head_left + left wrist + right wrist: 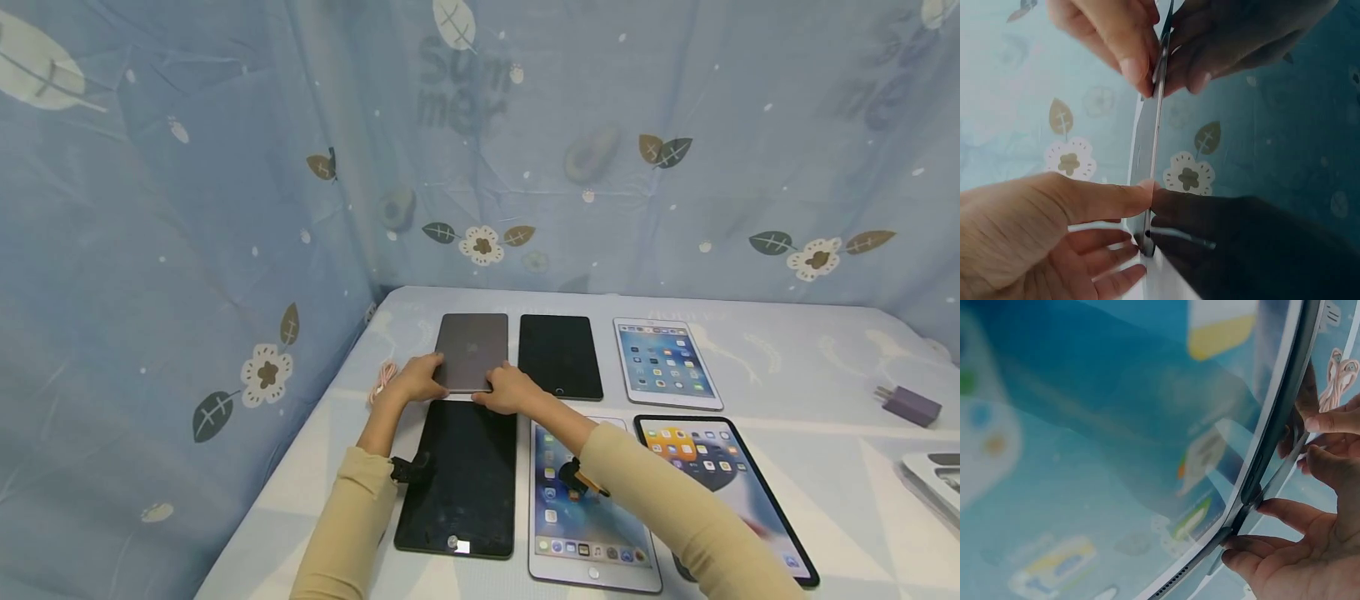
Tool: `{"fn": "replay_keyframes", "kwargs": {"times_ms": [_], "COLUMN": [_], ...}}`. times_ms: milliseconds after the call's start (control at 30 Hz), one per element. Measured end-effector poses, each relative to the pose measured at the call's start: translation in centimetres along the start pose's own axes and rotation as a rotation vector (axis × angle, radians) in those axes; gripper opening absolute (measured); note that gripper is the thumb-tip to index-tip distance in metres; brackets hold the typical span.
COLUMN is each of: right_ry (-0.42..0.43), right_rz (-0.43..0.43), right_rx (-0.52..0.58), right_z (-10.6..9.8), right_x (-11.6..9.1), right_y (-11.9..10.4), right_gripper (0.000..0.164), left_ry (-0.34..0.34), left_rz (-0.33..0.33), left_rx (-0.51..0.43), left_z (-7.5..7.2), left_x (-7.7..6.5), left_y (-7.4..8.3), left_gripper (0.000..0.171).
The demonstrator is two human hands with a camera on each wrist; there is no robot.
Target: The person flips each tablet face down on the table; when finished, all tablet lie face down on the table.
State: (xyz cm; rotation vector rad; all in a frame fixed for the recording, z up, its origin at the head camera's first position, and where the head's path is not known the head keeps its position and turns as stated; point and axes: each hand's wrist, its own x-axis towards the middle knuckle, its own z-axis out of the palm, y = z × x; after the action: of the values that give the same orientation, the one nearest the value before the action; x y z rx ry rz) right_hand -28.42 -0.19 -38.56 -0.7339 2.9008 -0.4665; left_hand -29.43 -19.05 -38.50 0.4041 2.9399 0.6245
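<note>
A grey tablet (471,346) lies back side up at the far left of the table. My left hand (418,379) grips its near left corner, thumb along the near edge. At the near right corner my right hand (512,389) holds the same tablet between thumb and fingers. Just below both hands is a black tablet (463,475) with a dark screen. Its glossy surface mirrors the left hand (1029,219) in the left wrist view. The right wrist view shows the right hand (1297,559) low, partly behind a lit tablet's edge (1272,419).
Beside the grey tablet lies another dark tablet (558,358), then a white lit one (666,362). Two lit tablets, one white (592,575) and one black-rimmed (738,475), lie under or near the right forearm. A pink cable (384,379) and a purple charger (909,406) lie farther out.
</note>
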Motion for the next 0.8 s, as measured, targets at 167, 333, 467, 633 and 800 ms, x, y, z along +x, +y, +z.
{"fn": "replay_keyframes", "kwargs": {"times_ms": [167, 333, 467, 633, 800], "right_ry": [-0.016, -0.035, -0.053, -0.059, -0.07], "right_rz": [0.004, 0.01, -0.015, -0.069, -0.049], "right_rx": [0.008, 0.018, 0.051, 0.105, 0.167], "right_z": [-0.3, -0.5, -0.6, -1.1, -1.8], "right_x": [0.1, 0.1, 0.0, -0.6, -1.3], "right_y": [0.2, 0.3, 0.9, 2.3, 4.5], "right_gripper": [0.047, 0.055, 0.058, 0.059, 0.063], "left_ry": [0.008, -0.003, -0.009, -0.034, -0.095], "left_rz": [-0.044, -0.06, -0.066, -0.043, 0.015], "left_rx": [0.036, 0.054, 0.067, 0.096, 0.145], "left_z": [0.0, 0.1, 0.2, 0.3, 0.4], "left_x": [0.0, 0.2, 0.1, 0.0, 0.0], "left_y": [-0.1, 0.2, 0.4, 1.5, 3.7], "left_gripper": [0.041, 0.036, 0.038, 0.045, 0.051]}}
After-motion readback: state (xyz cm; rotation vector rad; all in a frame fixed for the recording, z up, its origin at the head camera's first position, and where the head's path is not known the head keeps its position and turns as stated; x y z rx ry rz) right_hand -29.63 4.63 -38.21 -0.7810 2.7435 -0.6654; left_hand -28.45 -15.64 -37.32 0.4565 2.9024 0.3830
